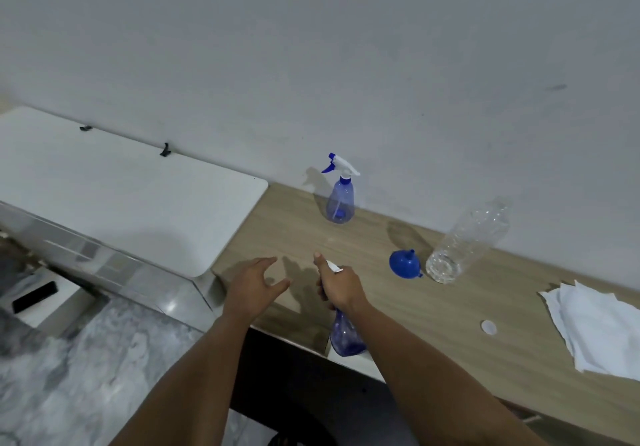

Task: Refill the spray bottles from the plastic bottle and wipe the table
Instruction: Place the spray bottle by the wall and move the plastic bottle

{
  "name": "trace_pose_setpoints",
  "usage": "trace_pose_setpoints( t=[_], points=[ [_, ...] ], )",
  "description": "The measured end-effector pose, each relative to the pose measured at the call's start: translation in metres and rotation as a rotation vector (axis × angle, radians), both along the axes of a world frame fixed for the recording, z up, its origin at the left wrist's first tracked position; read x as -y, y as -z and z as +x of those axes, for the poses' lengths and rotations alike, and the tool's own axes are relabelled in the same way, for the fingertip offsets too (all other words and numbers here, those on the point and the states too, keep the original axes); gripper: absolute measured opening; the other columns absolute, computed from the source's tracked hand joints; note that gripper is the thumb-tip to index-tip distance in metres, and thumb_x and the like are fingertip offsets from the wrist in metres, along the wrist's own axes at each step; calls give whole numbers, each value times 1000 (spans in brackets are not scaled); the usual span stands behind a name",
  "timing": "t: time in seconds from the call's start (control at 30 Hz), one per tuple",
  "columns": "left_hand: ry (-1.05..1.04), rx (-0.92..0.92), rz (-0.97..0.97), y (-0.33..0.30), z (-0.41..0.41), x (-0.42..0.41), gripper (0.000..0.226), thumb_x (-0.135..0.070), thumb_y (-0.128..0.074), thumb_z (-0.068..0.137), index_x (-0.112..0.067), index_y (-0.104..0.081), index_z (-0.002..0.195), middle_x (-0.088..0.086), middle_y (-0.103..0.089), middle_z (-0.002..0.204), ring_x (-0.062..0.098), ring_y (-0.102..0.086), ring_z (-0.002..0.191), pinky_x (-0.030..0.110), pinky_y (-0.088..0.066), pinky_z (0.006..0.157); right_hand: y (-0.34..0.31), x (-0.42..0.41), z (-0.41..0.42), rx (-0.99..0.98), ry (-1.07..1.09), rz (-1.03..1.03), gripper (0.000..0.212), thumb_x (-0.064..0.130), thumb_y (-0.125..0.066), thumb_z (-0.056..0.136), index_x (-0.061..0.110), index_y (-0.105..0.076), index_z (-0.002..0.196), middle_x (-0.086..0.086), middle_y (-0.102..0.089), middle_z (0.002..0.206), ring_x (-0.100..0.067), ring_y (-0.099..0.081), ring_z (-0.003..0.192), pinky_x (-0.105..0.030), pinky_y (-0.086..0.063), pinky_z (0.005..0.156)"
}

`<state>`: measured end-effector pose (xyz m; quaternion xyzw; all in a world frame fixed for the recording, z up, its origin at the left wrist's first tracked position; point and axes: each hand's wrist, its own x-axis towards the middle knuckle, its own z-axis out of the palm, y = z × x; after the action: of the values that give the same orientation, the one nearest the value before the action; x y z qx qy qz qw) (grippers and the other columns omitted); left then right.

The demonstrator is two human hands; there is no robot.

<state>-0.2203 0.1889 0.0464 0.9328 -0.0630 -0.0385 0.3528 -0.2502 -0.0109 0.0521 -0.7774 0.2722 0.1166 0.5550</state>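
no legible text — none anywhere

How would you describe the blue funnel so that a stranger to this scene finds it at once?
Start at the wooden table along the wall. Near its back edge stands a clear plastic bottle; the funnel lies just left of that bottle's base. It is the only solid blue, bowl-shaped item, unlike the see-through blue spray bottles.

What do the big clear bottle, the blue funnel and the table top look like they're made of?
Clear bottle: thin transparent plastic, glossy; the wall shows through it and its ribs catch the light. Blue funnel: opaque moulded plastic, smooth with a slight sheen. Table top: pale wood-grain surface, matte; probably laminate rather than solid wood, but the picture cannot settle that.
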Motion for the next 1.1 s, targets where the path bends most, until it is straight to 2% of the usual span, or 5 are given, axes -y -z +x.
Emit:
trace_pose_setpoints(
  t=[0.2, 0.4, 0.7, 0.93, 1.1],
  points=[
    [10, 3, -11, 1, 3, -4, 67, -52, -76, 78, -19, -60, 134, -1, -58, 137, 16, -54, 126, 28, -41, 104, 5, 4, 1, -42, -31, -152, 112, 108, -33, 58, 8, -75, 87, -9, -76, 77, -29, -75, 72, -49, -65, 79],
    [24, 19, -1, 3, 7, -6, 66, -55, -75, 78, -20, -61, 133, -2, -60, 135, 15, -55, 125, 31, -44, 104, -3, 3, -2, 31, 45, -65, 93, 98, -42, 70, 12, -76, 76, -4, -77, 73, -27, -76, 75, -51, -64, 81],
    [23, 25, 4, 2, 11, -5, 65, -54, -75, 78, -20, -61, 132, -3, -60, 135, 15, -55, 124, 31, -44, 102, -12, -1, -5, 117, 83, 32, 71, 80, -46, 91, 19, -67, 61, -3, -67, 61, -18, -64, 59, -38, -59, 65],
    [22, 33, 0, 1, 15, -4, 65, -55, -75, 78, -19, -62, 131, -2, -61, 133, 16, -56, 123, 32, -46, 102, -7, 1, -3, 50, 42, -51, 70, 81, -45, 91, 21, -71, 66, -4, -75, 68, -19, -70, 64, -44, -63, 76],
    [27, 23, -7, 1, 16, -3, 66, -55, -75, 78, -19, -62, 132, -2, -60, 135, 16, -55, 124, 34, -46, 103, 0, 3, 1, -17, 14, -136, 99, 102, -33, 72, 12, -73, 77, -4, -75, 68, -24, -74, 67, -47, -65, 78]
  ],
)
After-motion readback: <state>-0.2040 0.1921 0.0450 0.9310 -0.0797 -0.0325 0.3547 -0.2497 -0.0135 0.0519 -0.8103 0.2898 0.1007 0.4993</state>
